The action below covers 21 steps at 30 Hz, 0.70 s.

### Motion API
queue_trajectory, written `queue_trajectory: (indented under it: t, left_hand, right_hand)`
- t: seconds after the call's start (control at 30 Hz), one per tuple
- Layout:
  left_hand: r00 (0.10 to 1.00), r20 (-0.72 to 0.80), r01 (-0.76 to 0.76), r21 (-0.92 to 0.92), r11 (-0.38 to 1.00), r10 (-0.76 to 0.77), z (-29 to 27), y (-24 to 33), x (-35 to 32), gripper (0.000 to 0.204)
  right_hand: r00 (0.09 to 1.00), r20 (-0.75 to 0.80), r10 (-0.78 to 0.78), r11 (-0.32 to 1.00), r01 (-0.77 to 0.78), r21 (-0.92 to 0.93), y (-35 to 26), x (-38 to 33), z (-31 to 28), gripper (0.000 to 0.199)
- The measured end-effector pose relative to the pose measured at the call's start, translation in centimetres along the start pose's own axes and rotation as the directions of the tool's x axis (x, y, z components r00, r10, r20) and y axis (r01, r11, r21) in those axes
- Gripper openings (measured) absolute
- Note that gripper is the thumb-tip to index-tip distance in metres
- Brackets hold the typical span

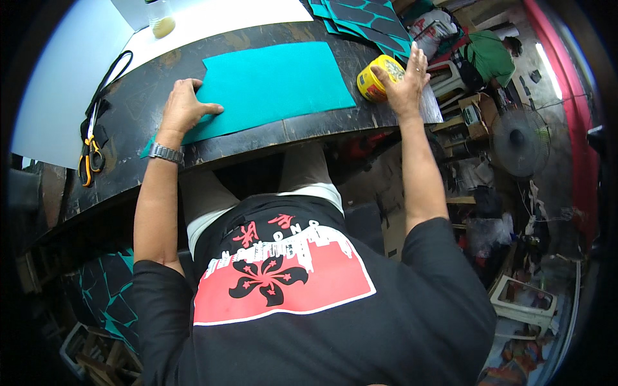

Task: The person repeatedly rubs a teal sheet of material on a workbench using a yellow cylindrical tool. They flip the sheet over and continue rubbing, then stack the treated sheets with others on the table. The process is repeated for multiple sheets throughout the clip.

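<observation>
A teal sheet lies on the dark worktable in front of me. My left hand rests at its left end, thumb stretched out over the sheet and apart from the fingers. On the right stands a yellow tub with a patterned lid. My right hand is beside this tub, its thumb overlapping the lid and its fingers stretched upward; no closed grip shows. Orange-and-black scissors lie at the table's left, near a black strap.
Black-and-teal patterned pieces are stacked at the far right, with more at lower left. A jar stands on the white surface at the back. To the right are a fan, a stool and a person in green.
</observation>
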<state>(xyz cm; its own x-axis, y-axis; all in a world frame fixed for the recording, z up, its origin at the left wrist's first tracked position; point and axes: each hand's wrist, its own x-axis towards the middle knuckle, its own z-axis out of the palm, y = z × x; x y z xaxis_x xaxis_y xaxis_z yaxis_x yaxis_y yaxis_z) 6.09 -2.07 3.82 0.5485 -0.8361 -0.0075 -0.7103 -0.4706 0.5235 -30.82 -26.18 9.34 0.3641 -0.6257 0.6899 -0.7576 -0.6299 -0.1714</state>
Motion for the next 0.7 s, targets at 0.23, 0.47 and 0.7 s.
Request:
queue_trajectory:
  t: [0.23, 0.47, 0.7]
  left_hand:
    - [0.991, 0.108, 0.092, -0.159, 0.983, -0.076, 0.2, 1.7, 0.1, 0.069]
    - [0.892, -0.372, -0.424, -0.497, 0.757, 0.255, -2.3, 4.2, -2.1, 0.020]
    - [0.512, -0.555, -0.725, 0.131, 0.676, 0.656, -7.3, 4.3, -8.0, 0.025]
  right_hand:
    - [0.885, 0.460, 0.069, 0.648, -0.391, 0.654, -12.3, -8.4, 1.4, 0.057]
    - [0.903, 0.419, -0.094, 0.676, -0.251, 0.692, -14.0, -10.6, 2.3, 0.078]
    - [0.727, 0.679, -0.100, -0.473, -0.635, 0.611, -13.2, -8.2, -1.2, 0.088]
